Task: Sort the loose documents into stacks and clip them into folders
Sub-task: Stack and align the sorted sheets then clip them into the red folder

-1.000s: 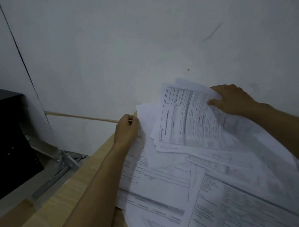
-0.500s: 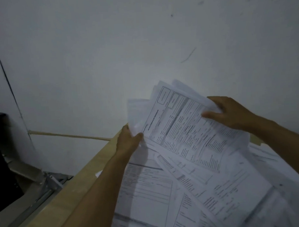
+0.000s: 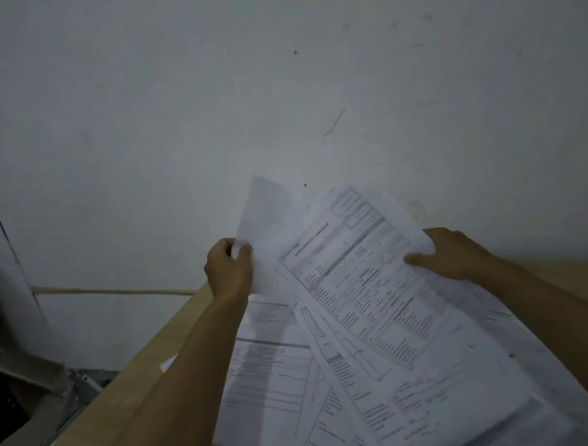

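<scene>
A: Where's the paper right now?

B: A fanned bundle of printed sheets is lifted off the wooden surface, tilted up toward the wall. Left hand is clenched on the bundle's left edge, thumb over a blank sheet that sticks out the top. Right hand is grasping the right edge, thumb flat on the top form. More loose documents lie spread under the bundle, overlapping at odd angles.

A: Handling?

B: Light, floppy, no stiffness. Sheets are misaligned and look smooth, so I'd expect them to slide against each other. A one-sided pinch would probably let the far corners droop and the fan open. Opposite edges, as held now, looks like the right grip. To square them up, I'd tap the long edge on the surface. Creasing is the main damage risk.

A: Anything in the way?

B: Wall is just behind the bundle, so little room to swing it forward. The spread below covers most of the visible surface, so there's no bare patch to start a stack without shifting sheets first. The left edge of the surface is near the left forearm, with a drop to metal hardware and something dark below, too dim to identify. A sheet sliding left could fall there. No folders or clips in view.
</scene>
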